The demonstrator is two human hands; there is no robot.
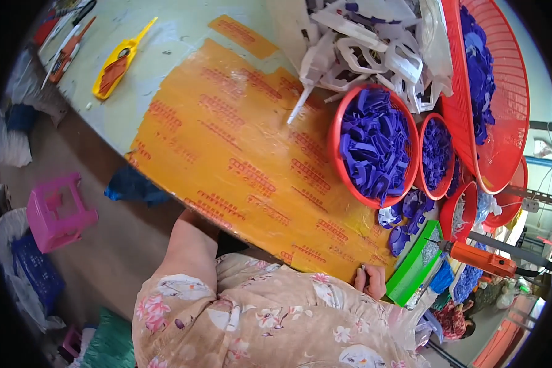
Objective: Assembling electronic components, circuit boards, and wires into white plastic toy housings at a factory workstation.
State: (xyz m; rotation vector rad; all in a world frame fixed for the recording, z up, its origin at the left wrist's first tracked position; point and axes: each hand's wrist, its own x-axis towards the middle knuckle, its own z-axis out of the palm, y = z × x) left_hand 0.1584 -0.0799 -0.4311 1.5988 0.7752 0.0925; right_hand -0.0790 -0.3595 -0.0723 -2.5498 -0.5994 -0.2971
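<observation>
My right hand (pixel 371 281) rests on the table's near edge with its fingers curled together. Whether something small lies between the fingers cannot be made out. Right beside it stands a narrow green box (pixel 414 265) with small pale bits inside. Just beyond the hand lie several loose purple plastic parts (pixel 400 240). My left forearm (pixel 189 246) goes down under the table's edge, which hides the left hand. Farther off, a red basket (pixel 333 140) is filled with purple parts (pixel 374 144), and a smaller red bowl (pixel 421 161) beside it holds smaller purple pieces.
Orange tape covers the tabletop (pixel 227 147). An orange electric screwdriver (pixel 484 259) hangs at the right. White plastic parts (pixel 374 43) are heaped in a bag at the back, near a large red basket (pixel 503 110). A yellow tool (pixel 118 67) lies far left; a pink stool (pixel 56 211) stands below.
</observation>
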